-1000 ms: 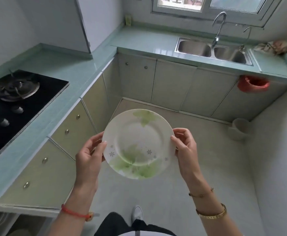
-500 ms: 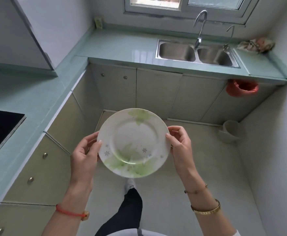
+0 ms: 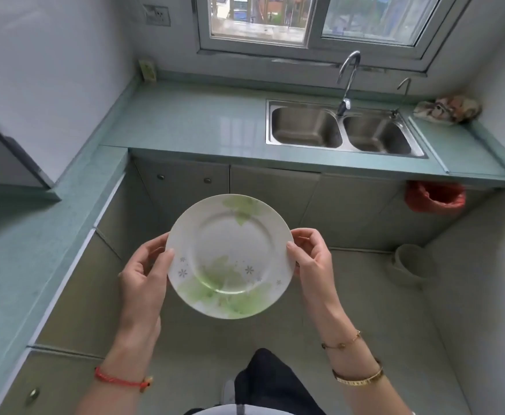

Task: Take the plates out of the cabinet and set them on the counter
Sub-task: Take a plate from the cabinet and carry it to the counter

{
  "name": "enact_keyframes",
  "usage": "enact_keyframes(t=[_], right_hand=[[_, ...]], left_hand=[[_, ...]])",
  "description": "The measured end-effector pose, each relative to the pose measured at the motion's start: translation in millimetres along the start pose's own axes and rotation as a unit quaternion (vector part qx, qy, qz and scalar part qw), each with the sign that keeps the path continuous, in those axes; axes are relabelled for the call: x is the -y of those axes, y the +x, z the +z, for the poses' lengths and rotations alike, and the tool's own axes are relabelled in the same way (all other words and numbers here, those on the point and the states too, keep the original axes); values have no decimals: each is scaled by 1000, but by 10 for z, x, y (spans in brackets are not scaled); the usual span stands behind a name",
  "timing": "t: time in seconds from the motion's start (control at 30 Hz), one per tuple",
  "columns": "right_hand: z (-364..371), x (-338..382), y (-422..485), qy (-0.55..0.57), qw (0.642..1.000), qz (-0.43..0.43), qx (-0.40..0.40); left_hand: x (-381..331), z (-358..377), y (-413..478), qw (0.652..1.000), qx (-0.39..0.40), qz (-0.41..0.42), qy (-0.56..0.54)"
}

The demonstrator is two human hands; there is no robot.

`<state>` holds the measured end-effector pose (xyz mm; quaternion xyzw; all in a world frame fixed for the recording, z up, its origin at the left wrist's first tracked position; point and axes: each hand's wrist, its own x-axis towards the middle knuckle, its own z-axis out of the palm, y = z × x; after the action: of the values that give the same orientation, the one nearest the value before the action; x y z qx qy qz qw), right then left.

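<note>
In the head view, a person holds one plate [image 3: 230,256] out in front, above the floor [image 3: 365,310] and clear of the worktop [image 3: 191,121]. The left hand [image 3: 144,280] curls round the plate's left rim, thumb on top and fingers beneath. The right hand [image 3: 312,262] pinches the right rim, thumb on the edge and fingers behind. The plate is white with green leaf patches and small star marks, its face tilted slightly toward the camera. The worktop runs in an L along the left and far walls. A double sink [image 3: 342,130] is set into the far stretch, with a tap [image 3: 347,76] behind it. A patterned bundle, perhaps a cloth [image 3: 447,107], lies at the far right corner. A red bag [image 3: 435,199] hangs below the worktop edge.
</note>
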<state>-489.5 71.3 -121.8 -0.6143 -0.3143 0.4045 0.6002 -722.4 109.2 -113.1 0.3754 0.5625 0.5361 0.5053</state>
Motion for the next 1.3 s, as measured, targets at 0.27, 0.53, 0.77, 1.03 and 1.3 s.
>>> enact_keyframes(t=[0.27, 0.53, 0.77, 1.03, 1.3], right_hand=[[516, 19, 1270, -8, 1000, 5, 25], [1207, 229, 2888, -9, 997, 9, 80], [1845, 379, 4125, -47, 992, 4, 115], [2640, 348, 5200, -99, 986, 24, 129], [3636, 155, 6295, -124, 988, 44, 78]], left_hand=[[-98, 389, 1155, 1000, -18, -11, 2], [-353, 893, 2568, 998, -66, -4, -12], [-526, 1196, 3685, 995, -102, 3, -5], [-567, 1251, 4961, 994, -102, -3, 29], [-591, 1179, 6609, 997, -42, -22, 60]])
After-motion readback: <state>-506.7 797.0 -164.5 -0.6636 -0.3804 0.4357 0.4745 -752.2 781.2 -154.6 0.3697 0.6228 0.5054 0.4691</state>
